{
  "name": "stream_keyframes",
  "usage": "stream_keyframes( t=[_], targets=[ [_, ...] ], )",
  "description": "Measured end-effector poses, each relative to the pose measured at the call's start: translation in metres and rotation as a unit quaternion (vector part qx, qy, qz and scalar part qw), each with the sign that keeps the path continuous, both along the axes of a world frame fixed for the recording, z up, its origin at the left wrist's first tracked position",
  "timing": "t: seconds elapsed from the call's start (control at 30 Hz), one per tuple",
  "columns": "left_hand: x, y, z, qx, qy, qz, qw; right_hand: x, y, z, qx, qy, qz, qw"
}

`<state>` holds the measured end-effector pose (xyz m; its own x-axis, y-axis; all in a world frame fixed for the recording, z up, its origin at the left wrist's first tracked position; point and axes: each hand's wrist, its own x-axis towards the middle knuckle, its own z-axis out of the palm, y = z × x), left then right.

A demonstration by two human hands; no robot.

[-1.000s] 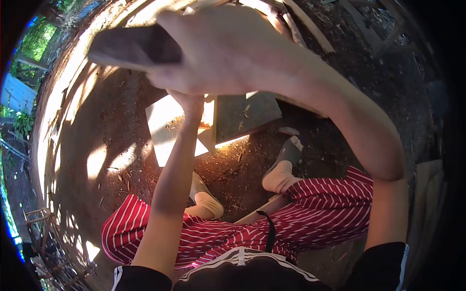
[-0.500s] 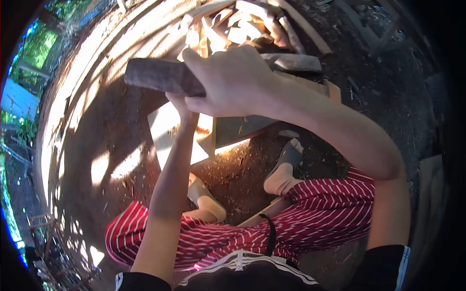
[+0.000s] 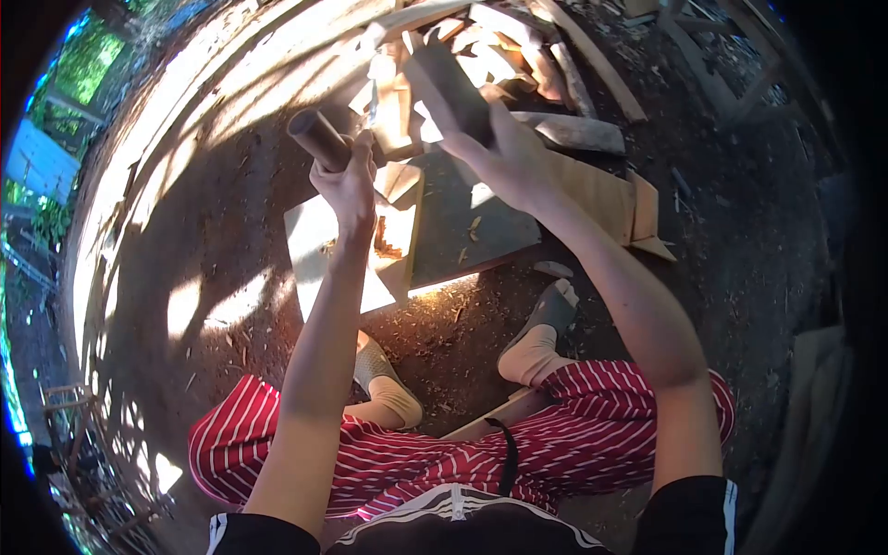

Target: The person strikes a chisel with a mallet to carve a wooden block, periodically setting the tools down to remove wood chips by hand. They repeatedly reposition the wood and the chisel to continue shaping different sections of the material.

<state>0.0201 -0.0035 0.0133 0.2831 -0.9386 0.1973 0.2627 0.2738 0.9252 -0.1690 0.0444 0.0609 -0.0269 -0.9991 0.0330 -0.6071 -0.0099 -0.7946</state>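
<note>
My left hand (image 3: 347, 190) is closed around the round wooden handle of a chisel (image 3: 319, 139), whose top end points up and left; its blade is hidden from me. Below that hand lies a pale wooden board (image 3: 393, 264) with a rough brown cut in its surface. To the right, my right hand (image 3: 509, 162) grips a dark rectangular wooden block (image 3: 449, 92), raised and apart from the chisel. The fingers on the far side of the block are hidden.
A dark flat board (image 3: 476, 231) adjoins the pale one, with wood chips on it. A wooden piece (image 3: 592, 194) lies to the right. Split wood (image 3: 546, 69) is piled behind. My feet (image 3: 550, 314) are close to the boards on the dirt floor.
My right hand has swung the wooden block from over the left hand, away to the right and upward. The chisel handle in my left hand has come into view.
</note>
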Motion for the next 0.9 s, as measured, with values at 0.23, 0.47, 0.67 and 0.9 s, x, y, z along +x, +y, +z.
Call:
stream_keyframes(
  t=[0.23, 0.47, 0.67, 0.9],
  targets=[
    [0.078, -0.014, 0.002, 0.089, 0.306, 0.177, 0.931, -0.018, 0.026, -0.108, 0.068, 0.319, -0.034, 0.945],
    [0.133, -0.029, 0.005, 0.042, 0.269, 0.222, 0.936, -0.027, 0.016, -0.102, 0.107, 0.5, 0.081, 0.856],
    [0.121, -0.035, 0.006, 0.046, 0.269, 0.237, 0.932, 0.023, -0.051, -0.098, -0.241, 0.424, 0.277, 0.828],
    [0.128, -0.013, 0.043, -0.025, 0.229, 0.187, 0.955, 0.074, -0.083, -0.104, -0.093, 0.372, 0.504, 0.774]
  ],
)
